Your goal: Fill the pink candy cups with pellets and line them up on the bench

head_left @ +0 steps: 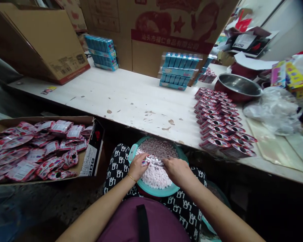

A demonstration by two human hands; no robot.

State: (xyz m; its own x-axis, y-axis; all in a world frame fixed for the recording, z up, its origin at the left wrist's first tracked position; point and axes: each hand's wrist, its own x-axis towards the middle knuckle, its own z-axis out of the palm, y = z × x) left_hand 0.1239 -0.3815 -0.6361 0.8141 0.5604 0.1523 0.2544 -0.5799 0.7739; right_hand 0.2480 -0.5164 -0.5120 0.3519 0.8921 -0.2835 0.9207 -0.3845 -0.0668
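Okay, head cam looking down at the lap. A round teal plastic basin (155, 192) sat on the person's black-and-white patterned trousers (116, 168), which put it directly under both hands. It held small round white candies (155, 176) on the near side and small round pinkish-brown candies (159, 148) on the far side, apparently kept as two separate heaps. The left hand (138, 167), gold bangle on its wrist, was closed around a small pink-printed piece (144, 163), too small to identify. The right hand (175, 170) lay fingers-down among the white candies mid-basin; cannot tell if it gripped anything.

Lower left of frame: an open brown cardboard box (93, 148) full of loose pink foil pouches (33, 151), placed beside the knees, within arm's reach. A long white chipped-paint bench (116, 94) crossed the frame. On its right side, pink foil pouches in overlapping rows (219, 121) were lined up tidily, easy to count, near a round steel bowl (238, 86). Stacks of blue packets (179, 70) stood upper centre against large cardboard cartons (166, 43).
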